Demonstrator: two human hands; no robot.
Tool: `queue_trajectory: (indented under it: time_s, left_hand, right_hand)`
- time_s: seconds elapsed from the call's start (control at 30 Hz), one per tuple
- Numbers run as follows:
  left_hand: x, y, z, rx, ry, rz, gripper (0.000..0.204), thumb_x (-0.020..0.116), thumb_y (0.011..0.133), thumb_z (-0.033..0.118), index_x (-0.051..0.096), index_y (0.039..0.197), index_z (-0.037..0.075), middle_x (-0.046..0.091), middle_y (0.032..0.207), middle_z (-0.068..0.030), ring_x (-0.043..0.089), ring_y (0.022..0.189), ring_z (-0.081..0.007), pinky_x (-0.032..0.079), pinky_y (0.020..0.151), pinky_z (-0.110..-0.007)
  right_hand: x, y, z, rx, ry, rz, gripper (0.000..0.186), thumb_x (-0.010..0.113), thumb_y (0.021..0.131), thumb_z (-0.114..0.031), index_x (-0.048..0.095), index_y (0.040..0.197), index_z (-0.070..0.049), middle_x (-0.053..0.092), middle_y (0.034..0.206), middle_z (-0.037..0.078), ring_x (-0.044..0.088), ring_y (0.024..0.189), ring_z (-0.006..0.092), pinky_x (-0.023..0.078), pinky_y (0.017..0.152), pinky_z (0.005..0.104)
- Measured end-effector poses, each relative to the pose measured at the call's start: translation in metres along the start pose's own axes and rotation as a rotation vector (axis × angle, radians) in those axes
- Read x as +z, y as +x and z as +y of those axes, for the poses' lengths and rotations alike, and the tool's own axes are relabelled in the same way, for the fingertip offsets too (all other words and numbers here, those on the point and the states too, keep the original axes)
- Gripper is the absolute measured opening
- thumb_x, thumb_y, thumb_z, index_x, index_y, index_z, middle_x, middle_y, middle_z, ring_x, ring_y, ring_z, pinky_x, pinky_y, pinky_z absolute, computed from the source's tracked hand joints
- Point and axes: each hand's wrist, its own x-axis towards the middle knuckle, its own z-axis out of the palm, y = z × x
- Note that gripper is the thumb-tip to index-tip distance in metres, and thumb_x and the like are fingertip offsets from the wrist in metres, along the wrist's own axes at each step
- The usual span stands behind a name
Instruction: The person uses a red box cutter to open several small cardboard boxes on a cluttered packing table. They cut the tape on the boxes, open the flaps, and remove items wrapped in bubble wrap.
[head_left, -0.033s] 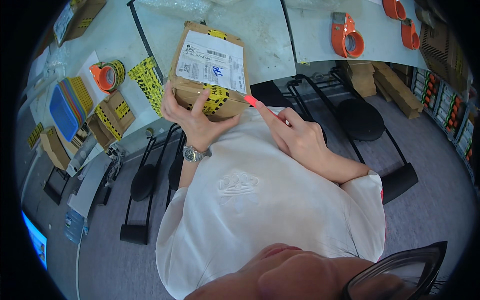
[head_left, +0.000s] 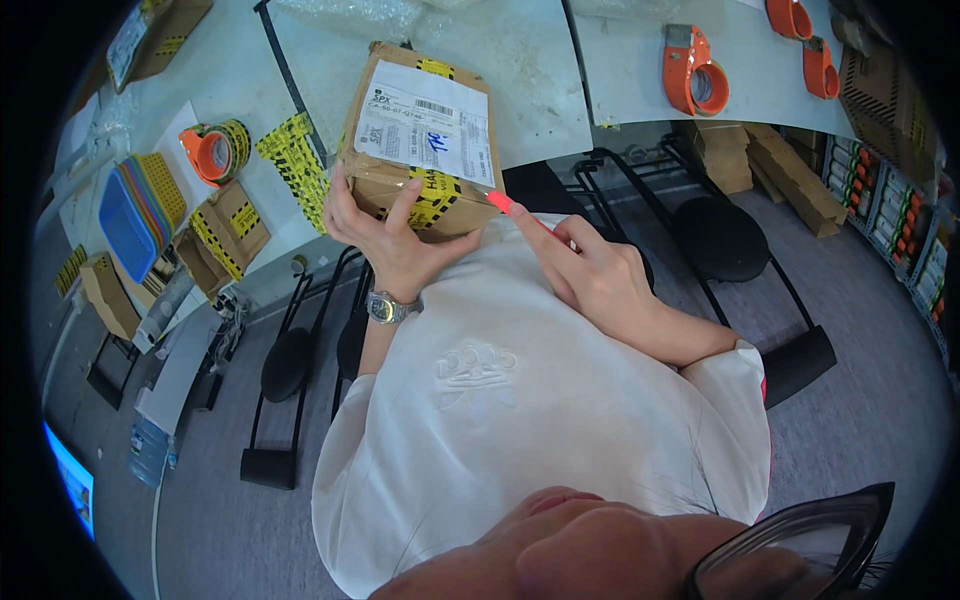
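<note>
A taped cardboard box (head_left: 440,210) with a white shipping label (head_left: 425,115) rests tilted at the near edge of the table, close to my chest. Blue handwriting marks the label, and yellow-and-black tape runs over the box's top and near side. My left hand (head_left: 385,225) grips the near left side, its fingers on the cardboard and its thumb along the lower edge. In my right hand (head_left: 595,265) is a slim red box cutter (head_left: 499,201), its tip against the box's near right corner. The forefinger lies stretched along the tool; a blade cannot be made out.
Orange tape dispensers (head_left: 695,75) lie on the white table (head_left: 540,80), another (head_left: 208,155) at left. Stacked coloured baskets (head_left: 135,220) and an open carton (head_left: 228,230) stand left. Black stools (head_left: 722,240) are under the table; shelved rolls (head_left: 880,205) are at right.
The box has shifted very slightly to the right. Both hands keep nearly the same pose on the box and the box cutter.
</note>
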Motion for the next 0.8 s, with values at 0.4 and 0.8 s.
queue_trajectory:
  time_s: [0.4, 0.8]
  left_hand:
    - [0.003, 0.002, 0.000, 0.021, 0.035, 0.012, 0.084, 0.086, 0.053, 0.067, 0.058, 0.125, 0.034, 0.021, 0.153, -0.0271, 0.021, 0.138, -0.0441, 0.018, 0.105, -0.060]
    - [0.010, -0.015, 0.007, 0.006, 0.048, 0.061, 0.080, 0.084, 0.054, 0.072, 0.062, 0.121, 0.034, 0.025, 0.150, -0.0282, 0.022, 0.137, -0.0452, 0.018, 0.105, -0.060]
  right_hand:
    - [0.005, 0.007, 0.000, -0.005, -0.021, -0.030, 0.065, 0.071, 0.074, 0.004, 0.060, 0.137, -0.008, 0.045, 0.073, 0.003, 0.048, 0.048, 0.0107, 0.047, 0.039, 0.0253]
    - [-0.002, -0.013, -0.002, 0.051, -0.139, -0.127, 0.072, 0.072, 0.072, -0.002, 0.056, 0.142, -0.010, 0.044, 0.073, 0.004, 0.049, 0.042, 0.0109, 0.042, 0.035, 0.0264]
